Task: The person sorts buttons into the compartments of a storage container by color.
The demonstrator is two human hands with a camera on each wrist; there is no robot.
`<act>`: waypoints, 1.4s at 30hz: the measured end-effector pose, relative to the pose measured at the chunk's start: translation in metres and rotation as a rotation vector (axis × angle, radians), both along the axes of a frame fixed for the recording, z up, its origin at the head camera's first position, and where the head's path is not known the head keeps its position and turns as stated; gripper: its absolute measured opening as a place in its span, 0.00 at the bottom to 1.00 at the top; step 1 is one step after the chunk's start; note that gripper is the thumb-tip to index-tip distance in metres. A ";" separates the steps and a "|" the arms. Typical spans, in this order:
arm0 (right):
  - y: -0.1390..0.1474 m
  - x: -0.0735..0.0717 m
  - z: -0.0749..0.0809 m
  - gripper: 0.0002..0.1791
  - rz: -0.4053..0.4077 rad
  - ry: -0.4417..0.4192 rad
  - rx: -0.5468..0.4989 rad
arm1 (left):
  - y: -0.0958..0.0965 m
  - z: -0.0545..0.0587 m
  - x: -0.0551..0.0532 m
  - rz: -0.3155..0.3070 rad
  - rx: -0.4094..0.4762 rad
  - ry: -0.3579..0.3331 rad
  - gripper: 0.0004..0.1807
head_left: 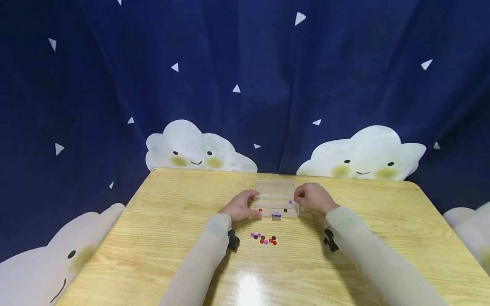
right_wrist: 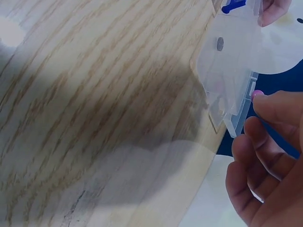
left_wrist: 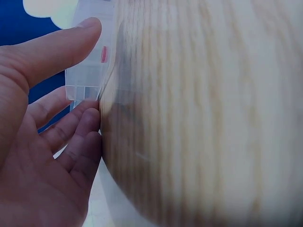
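A clear plastic box (head_left: 272, 210) lies on the table with its transparent lid (head_left: 274, 187) folded back. My left hand (head_left: 241, 205) holds the box's left end, thumb at the front and fingers toward the back. At the right end my right hand (head_left: 314, 198) pinches a small purple bead (right_wrist: 257, 94) between thumb and forefinger, over the box's back edge. Inside the box show a red bead (head_left: 260, 210), a black bead (head_left: 285, 210) and a purple bead (head_left: 290, 202). A blue latch (head_left: 276, 216) marks the front wall.
Several loose red, black and purple beads (head_left: 266, 242) lie on the wooden table (head_left: 172, 212) in front of the box. Behind the table hangs a dark blue curtain (head_left: 264, 85) with white clouds and triangles. Both wrists wear black straps.
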State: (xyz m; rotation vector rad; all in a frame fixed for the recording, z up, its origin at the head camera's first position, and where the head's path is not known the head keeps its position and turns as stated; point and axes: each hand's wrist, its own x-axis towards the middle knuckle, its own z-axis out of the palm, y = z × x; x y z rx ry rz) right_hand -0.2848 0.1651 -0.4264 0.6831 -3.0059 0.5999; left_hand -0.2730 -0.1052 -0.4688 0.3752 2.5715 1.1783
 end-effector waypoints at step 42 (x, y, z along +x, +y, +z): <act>-0.011 -0.013 -0.003 0.07 0.002 -0.072 0.003 | 0.000 0.002 -0.001 -0.006 0.010 -0.004 0.43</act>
